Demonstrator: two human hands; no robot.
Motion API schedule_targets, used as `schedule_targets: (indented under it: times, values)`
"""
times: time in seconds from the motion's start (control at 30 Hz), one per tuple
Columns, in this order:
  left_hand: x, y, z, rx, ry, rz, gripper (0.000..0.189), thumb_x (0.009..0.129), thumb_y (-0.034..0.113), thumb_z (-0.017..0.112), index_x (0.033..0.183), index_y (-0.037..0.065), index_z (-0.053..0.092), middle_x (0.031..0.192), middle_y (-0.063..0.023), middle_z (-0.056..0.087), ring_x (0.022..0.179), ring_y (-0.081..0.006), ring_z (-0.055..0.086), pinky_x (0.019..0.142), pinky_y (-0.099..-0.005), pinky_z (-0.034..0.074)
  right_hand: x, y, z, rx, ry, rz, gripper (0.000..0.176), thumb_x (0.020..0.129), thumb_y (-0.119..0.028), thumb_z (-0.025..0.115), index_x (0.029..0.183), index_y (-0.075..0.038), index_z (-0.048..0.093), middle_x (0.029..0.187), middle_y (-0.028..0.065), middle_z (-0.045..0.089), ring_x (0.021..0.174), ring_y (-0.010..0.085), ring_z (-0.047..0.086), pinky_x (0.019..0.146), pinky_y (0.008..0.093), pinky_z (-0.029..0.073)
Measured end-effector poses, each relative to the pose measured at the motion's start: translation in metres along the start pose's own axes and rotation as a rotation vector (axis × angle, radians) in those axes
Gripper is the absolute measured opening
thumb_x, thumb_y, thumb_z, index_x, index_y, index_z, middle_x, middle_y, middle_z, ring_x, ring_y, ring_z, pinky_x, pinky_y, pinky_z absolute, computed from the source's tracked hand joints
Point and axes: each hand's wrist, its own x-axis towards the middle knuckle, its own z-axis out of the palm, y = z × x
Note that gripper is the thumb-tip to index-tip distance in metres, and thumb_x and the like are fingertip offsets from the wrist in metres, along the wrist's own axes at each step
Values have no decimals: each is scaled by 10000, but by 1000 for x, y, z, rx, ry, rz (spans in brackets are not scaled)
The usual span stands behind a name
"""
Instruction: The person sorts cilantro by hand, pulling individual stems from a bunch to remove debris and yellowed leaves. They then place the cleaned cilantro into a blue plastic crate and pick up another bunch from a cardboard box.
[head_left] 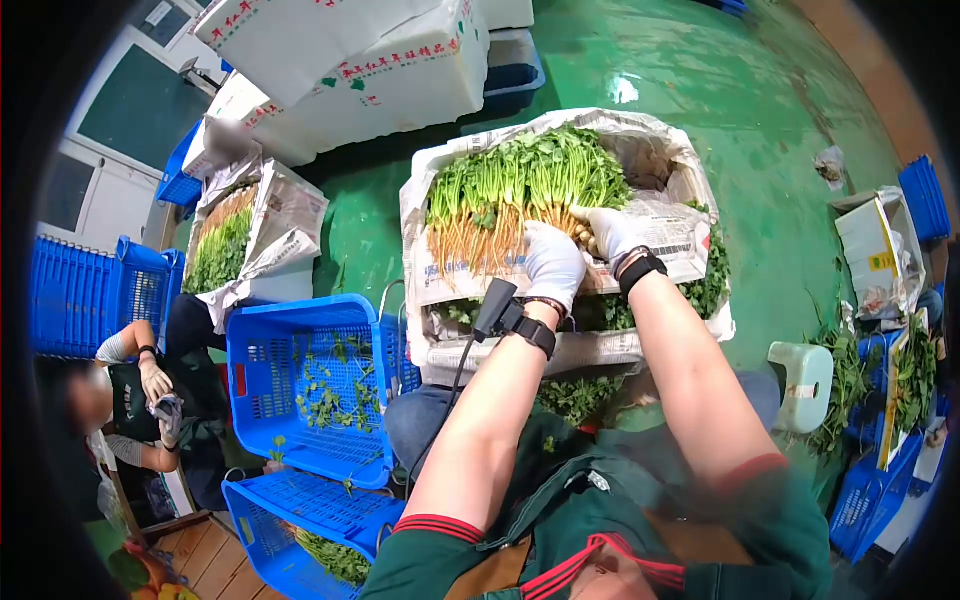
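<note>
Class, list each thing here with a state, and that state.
Left hand: gloved, at the roots
Right hand: gloved, beside the left
Leafy greens: lined up side by side
Newspaper-lined box: open
Upper blue basket: open, loose leaves inside
Lower blue basket: open, more greens inside

Bright light, white glare on green floor [735,110], fisheye-bent edges, black corners
</note>
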Motion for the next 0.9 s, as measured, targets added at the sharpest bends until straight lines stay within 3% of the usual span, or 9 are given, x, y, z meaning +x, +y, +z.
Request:
schedule_targets:
  times: [0.2,0.33,0.53,0.57,0.6,0.67,0.73,0.77,0.9]
  values:
    - [0,11,-49,-129,-158,12,307,765,209,616,904,-64,627,824,-231,650,786,-365,650,681,-395,534,-22,-21,19,-512,105,-165,286,862,-344,631,740,-88,592,635,23,580,495,136,502,423,271,410]
    - [-15,36,-34,-361,125,145,165,754,132,556,694,-19,587,711,-239,609,716,-404,602,663,-440,489,-1,-8,9,341,-324,16,261,837,-337,664,917,-90,631,768,80,645,590,209,590,543,344,495]
    - [-17,19,-49,-405,-68,327,264,839,246,562,844,-2,654,780,-217,630,710,-355,619,643,-438,490,6,3,-7,329,-193,6,117,856,-157,611,926,-63,608,758,91,638,549,207,586,501,330,496]
    - [-13,18,-72,-416,-166,191,280,868,281,545,897,36,678,728,-174,628,666,-326,613,646,-415,493,2,-2,-12,332,-262,-5,83,859,-100,579,920,-46,595,735,75,627,531,179,573,471,295,489]
    - [-14,19,-102,-553,-206,120,279,868,285,539,955,58,676,820,-169,635,752,-286,622,695,-362,492,-24,-19,-6,241,-168,-68,66,871,-77,554,910,-32,582,724,63,622,509,140,560,434,244,466]
    - [3,3,-94,-244,87,282,328,859,286,543,1091,68,622,1047,-173,600,983,-288,571,820,-369,453,-20,-41,-23,457,-422,52,74,887,-66,526,921,-14,568,721,69,618,477,104,529,404,196,431]
    - [18,-22,-70,48,263,495,413,847,280,551,1209,83,537,1229,-149,507,1163,-300,450,906,-422,394,-60,-70,-22,343,-319,-2,87,904,-63,509,956,2,537,653,27,543,436,50,444,381,173,391]
    - [24,-36,-55,103,71,426,455,848,292,539,1252,87,494,1281,-111,483,1223,-306,389,958,-456,336,-78,-83,-24,339,-287,-44,78,904,-64,514,947,-1,528,641,14,518,434,44,433,373,168,376]
    - [29,-57,-22,199,116,420,460,838,280,507,1252,78,511,1351,-78,443,1260,-306,358,1005,-430,271,-158,-113,-20,316,-257,-222,80,914,-93,518,949,-27,490,684,13,499,443,13,384,344,133,308]
